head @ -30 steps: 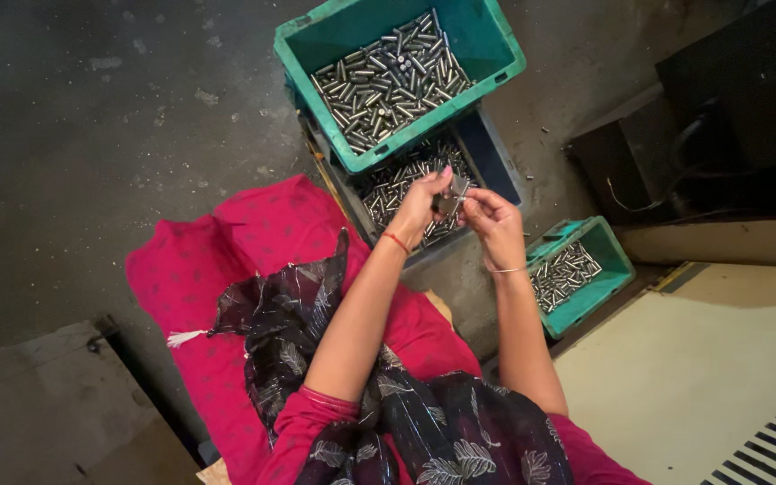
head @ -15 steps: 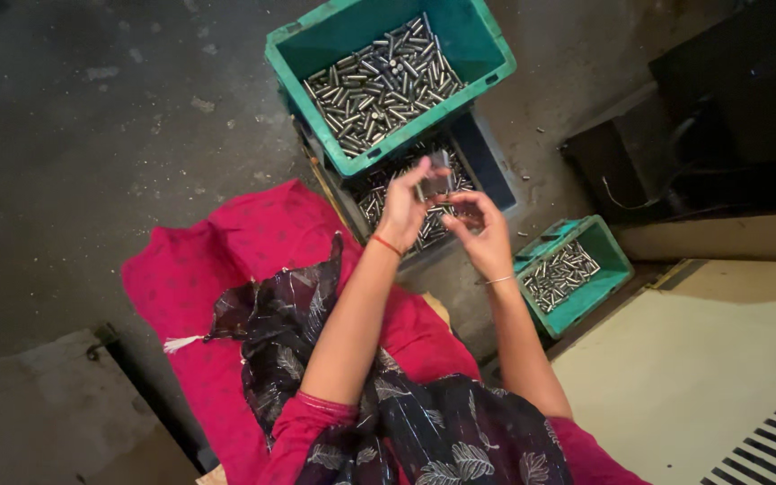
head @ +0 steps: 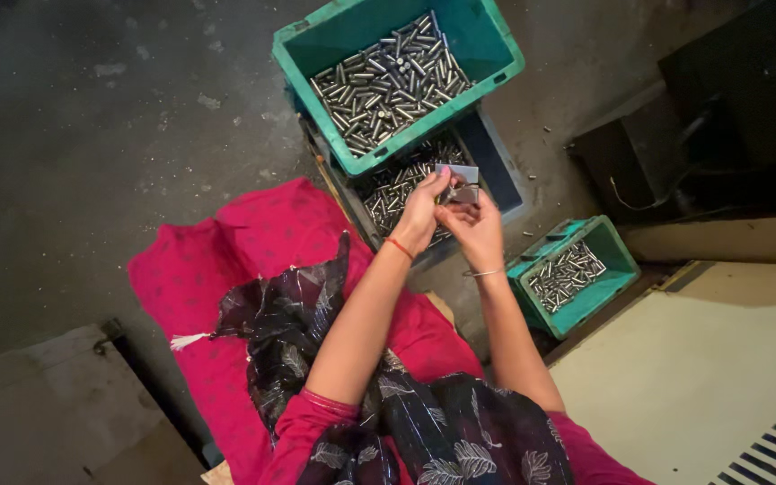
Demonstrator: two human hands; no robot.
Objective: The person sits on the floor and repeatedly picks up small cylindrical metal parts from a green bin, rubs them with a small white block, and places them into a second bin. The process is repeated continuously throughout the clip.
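A flat grey slab (head: 56, 404) fills the eight o'clock corner, cut off by the frame edge. Next to it lie a bright pink cloth garment (head: 253, 242) and a dark floral scarf (head: 289, 314) across the lap. Toward the middle, the left hand (head: 419, 211) and right hand (head: 471, 229) meet above a dark blue plastic crate (head: 496, 171), whose load of small silvery metal cylinders is partly hidden by the arms. Both hands close their grip on a small grey metal block (head: 462, 184) between them; its exact shape, and which fingers pinch it, are hard to make out. At twelve o'clock a large teal plastic crate (head: 496, 45) of the same cylinders overlaps the blue one. At three o'clock sits a small teal plastic bin (head: 621, 260) with more, beside a pale counter (head: 702, 377). Dark boxes (head: 729, 108) at two o'clock are lost in shadow.
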